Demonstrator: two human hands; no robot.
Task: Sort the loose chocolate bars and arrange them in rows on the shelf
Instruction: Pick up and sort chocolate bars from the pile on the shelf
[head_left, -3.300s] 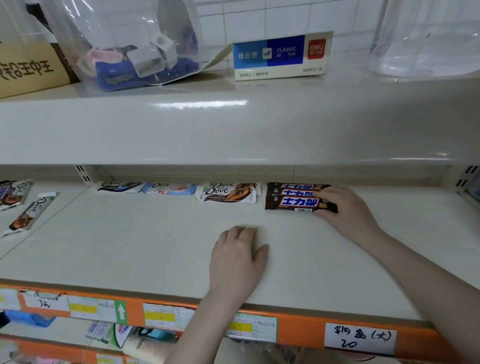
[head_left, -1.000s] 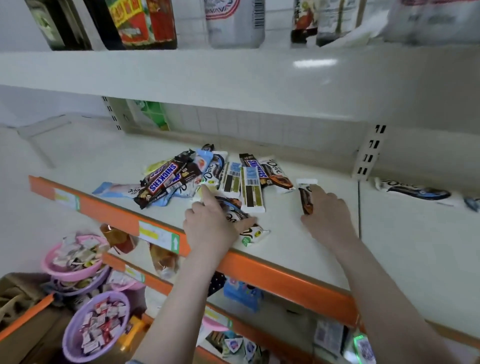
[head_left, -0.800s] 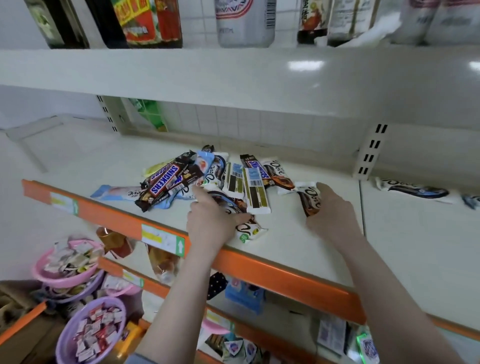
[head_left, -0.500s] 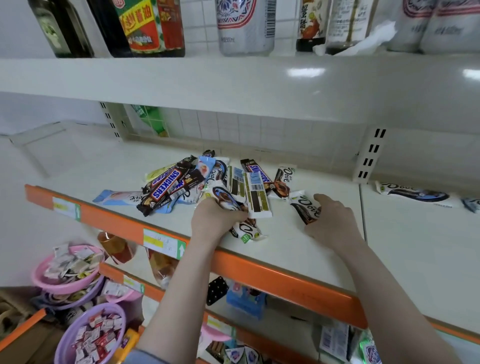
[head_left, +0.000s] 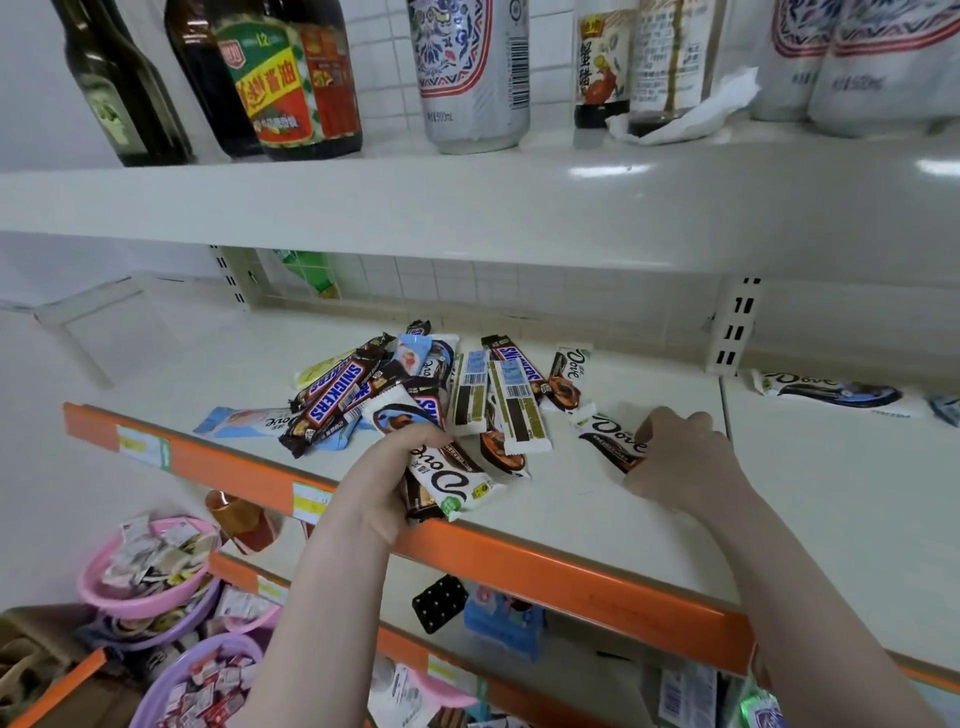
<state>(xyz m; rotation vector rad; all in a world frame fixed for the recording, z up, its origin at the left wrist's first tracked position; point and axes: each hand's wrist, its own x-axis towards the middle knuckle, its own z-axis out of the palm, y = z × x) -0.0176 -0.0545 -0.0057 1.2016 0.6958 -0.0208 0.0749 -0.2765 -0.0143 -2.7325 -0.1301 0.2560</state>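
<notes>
The loose chocolate bars (head_left: 415, 395) sit in a messy overlapping heap mid-shelf, brown Snickers wrappers mixed with white and pale-blue Dove ones, a couple flipped barcode-side up. The left hand (head_left: 387, 486) is curled around a white Dove bar (head_left: 452, 480) right at the orange front lip (head_left: 545, 561) of the shelf (head_left: 597, 514), bar end poking just over it, while the right hand (head_left: 680, 457) pinches the end of a dark Dove bar (head_left: 610, 439) lying flat just right of the heap. Bare shelf runs from there to the slotted upright (head_left: 735, 325), and past the seam another Dove bar (head_left: 831, 392) lies near the back edge.
</notes>
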